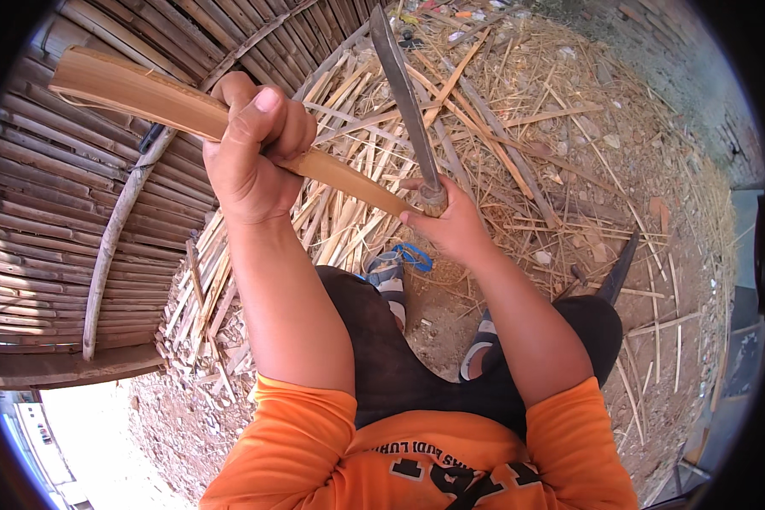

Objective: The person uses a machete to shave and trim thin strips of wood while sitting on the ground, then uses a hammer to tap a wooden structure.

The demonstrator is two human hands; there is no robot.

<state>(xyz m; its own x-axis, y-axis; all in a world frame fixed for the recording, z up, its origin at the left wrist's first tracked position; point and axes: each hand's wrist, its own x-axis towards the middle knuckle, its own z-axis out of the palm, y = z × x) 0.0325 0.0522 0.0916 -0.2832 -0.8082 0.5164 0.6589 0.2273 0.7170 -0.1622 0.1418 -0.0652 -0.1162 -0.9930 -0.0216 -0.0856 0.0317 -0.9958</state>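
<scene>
My left hand (259, 157) is closed in a fist around a long split piece of bamboo (140, 92), pale brown and held slantwise. Its wider end juts out to the upper left. The narrower end reaches my right hand (457, 228), close to the thumb; whether the thumb presses on it I cannot tell. That hand is wrapped around the wooden handle of a machete (406, 98). The long dark blade points up and away from me, apart from the wide part of the bamboo.
Split strips (348, 217) lie heaped on the dirt beyond my feet. A curved bamboo-slat wall (51, 204) with a pole (119, 229) stands left. A blue loop (414, 257) lies by my sandal. Beside my right knee is a dark pointed object (620, 268).
</scene>
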